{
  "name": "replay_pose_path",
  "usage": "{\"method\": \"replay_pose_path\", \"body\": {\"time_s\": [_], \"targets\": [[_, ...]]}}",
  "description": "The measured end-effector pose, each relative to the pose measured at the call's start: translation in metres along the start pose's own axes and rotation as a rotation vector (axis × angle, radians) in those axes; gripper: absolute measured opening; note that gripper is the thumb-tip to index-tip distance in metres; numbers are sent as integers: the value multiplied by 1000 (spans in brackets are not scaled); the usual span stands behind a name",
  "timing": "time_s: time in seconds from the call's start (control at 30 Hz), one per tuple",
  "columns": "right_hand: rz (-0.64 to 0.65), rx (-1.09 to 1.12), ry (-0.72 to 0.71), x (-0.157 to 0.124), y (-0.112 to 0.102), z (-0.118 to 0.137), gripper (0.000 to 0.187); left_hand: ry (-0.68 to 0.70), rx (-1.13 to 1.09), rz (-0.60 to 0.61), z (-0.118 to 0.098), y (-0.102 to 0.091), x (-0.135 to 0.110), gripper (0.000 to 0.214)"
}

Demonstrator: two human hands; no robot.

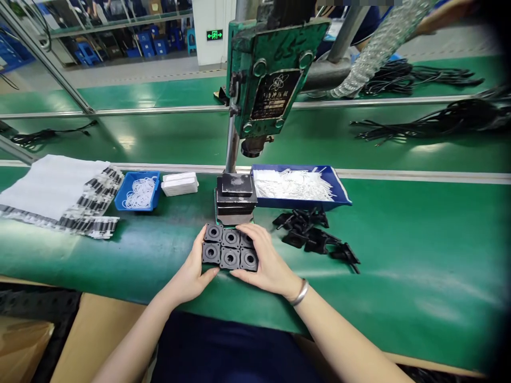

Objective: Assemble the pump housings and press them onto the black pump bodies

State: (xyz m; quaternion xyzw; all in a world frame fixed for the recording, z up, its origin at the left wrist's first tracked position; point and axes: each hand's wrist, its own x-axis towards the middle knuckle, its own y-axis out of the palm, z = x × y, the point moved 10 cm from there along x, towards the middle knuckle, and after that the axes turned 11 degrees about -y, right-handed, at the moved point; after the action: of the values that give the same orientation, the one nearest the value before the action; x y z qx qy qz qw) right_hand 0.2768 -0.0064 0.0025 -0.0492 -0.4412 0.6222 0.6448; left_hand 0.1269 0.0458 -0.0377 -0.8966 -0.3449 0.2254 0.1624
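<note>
Both hands press in on a block of several square black parts (230, 258), set in two rows, each with a round hole in its middle. My left hand (197, 274) is closed along the block's left side, thumb at the near edge. From the right, my right hand (265, 260) grips it, fingers over the far corner and thumb at the near edge, partly covering the right-hand parts. Just beyond the block stands the press's dark metal die (236, 199). Above it hangs the green press head (279, 80).
Right of the die lies a blue tray (343, 199) of white strips, with loose black parts (315, 234) nearer me. To the left are a white block (179, 184), a blue bin (147, 208) of white rings and a white sheet (51, 186). Black cables (451, 119) lie behind.
</note>
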Motion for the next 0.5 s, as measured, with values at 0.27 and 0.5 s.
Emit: {"method": "replay_pose_path", "body": {"time_s": [0.27,0.5], "targets": [[-1,-56,-54,2,0,6,82,226,160,-39,-33,-18,17,129],[-8,-35,-55,1,0,7,76,275,202,-15,-41,-12,25,119]]}}
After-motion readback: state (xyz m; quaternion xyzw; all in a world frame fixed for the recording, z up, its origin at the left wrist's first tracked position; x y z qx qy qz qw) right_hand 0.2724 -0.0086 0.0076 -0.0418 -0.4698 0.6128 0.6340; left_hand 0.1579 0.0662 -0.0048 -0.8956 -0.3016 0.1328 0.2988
